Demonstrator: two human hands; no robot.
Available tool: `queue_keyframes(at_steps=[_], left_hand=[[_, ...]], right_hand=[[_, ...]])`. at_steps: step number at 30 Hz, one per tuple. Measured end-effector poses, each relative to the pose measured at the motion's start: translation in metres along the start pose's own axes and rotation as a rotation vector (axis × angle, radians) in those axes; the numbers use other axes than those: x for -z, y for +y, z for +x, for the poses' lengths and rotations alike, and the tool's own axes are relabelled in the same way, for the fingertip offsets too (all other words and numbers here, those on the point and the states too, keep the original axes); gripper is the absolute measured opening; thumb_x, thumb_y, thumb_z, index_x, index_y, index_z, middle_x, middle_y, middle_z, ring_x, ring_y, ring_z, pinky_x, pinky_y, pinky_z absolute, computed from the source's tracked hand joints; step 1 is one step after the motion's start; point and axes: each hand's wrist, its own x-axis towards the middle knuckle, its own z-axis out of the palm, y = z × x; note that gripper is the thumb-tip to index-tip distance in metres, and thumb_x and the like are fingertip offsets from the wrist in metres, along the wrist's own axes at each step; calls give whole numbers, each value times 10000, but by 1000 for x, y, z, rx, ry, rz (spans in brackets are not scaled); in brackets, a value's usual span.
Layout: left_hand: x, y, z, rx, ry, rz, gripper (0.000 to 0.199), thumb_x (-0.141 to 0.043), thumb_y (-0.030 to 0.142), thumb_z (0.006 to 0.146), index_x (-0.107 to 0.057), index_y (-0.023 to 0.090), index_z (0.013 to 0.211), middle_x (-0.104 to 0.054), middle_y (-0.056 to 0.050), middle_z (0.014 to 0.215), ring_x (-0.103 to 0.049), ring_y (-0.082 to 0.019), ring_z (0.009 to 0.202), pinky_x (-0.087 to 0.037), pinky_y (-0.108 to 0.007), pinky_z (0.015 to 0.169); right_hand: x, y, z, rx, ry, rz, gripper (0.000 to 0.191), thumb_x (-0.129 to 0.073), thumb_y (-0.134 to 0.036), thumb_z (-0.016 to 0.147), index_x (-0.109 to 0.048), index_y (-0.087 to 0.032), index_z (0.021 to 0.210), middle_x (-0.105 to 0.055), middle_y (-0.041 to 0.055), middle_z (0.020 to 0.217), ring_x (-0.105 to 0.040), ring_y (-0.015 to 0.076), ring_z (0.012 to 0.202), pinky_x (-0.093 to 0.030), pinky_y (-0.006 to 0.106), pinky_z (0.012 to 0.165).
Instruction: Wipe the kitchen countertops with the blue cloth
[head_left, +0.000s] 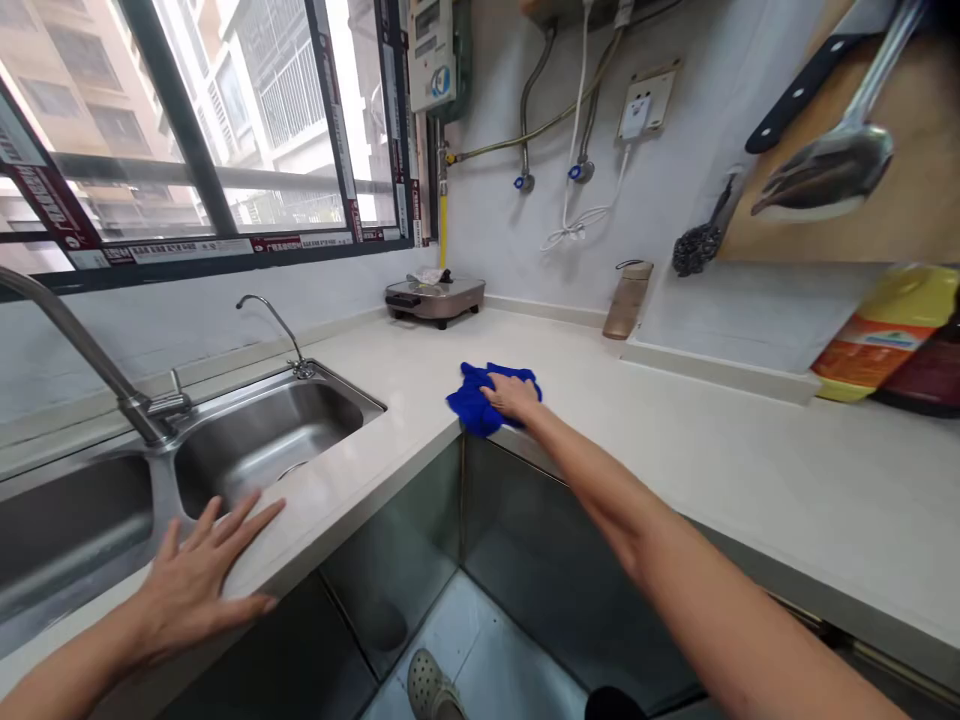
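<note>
Countertop, long, off-white, smooth-surfaced, L-shaped (735,440): extends from around the sink to well beyond its right; any dampness, which cannot be judged here, would let a palm skid. Sink, brushed stainless steel, two-basin (165,490): landmark for this entry; open basins, so a hand slipping over the near rim could drop in. Electric pan, rectangular, brownish, lidded, on short feet (442,300): beyond the sink's far right corner, apart from the cloth; a long forward sweep might knock it. Jug, yellow plastic with orange label (889,335): far to the sink's right; little at risk. Cloth, deep blue, soft, rumpled fabric (471,400): just right of the sink, at the inner corner, its near part apparently over the front edge; a pull toward the body could drag it off, and loose folds could bunch under pressure. Bottle, brown, slim, upright, with strap (628,300): right of the sink, against the wall; a wide swing of the right arm could tip it. Left hand, bare (202,575): at the sink's near rim, fingers spread, holding nothing; contact cannot be told. Right hand, bare (516,397): right of the sink, laid on the cloth; whether the fingers clench it cannot be told, and a loose hold could let it slide free.
</note>
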Motion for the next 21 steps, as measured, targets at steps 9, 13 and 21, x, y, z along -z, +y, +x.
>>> queue_keyframes(at_steps=[9, 13, 21], left_hand=[[-1, -9, -23, 108, 53, 43, 919, -331, 723, 813, -220, 267, 1603, -275, -72, 1659, -342, -326, 1496, -322, -490, 1178], [2, -4, -23, 124, 61, 20, 905, -314, 730, 815, -240, 284, 1600, -303, -68, 1652, -352, -325, 1487, -322, -485, 1166], [10, 3, -28, 77, 76, -4, 862, -321, 654, 855, -269, 211, 1592, -343, -123, 1630, -375, -336, 1467, -328, -477, 1139]], right_hand=[[25, 123, -81, 76, 26, -32, 569, -369, -478, 1010, -426, -243, 1525, -474, 54, 1539, -422, 273, 1422, -313, 467, 1195], [33, 160, -129, 107, 37, 0, 562, -400, -491, 976, -467, -289, 1497, -504, 21, 1516, -440, 269, 1412, -308, 471, 1214], [43, 227, -227, 85, 79, 64, 679, -383, -610, 902, -506, -234, 1454, -531, 66, 1488, -470, 288, 1386, -304, 480, 1228]])
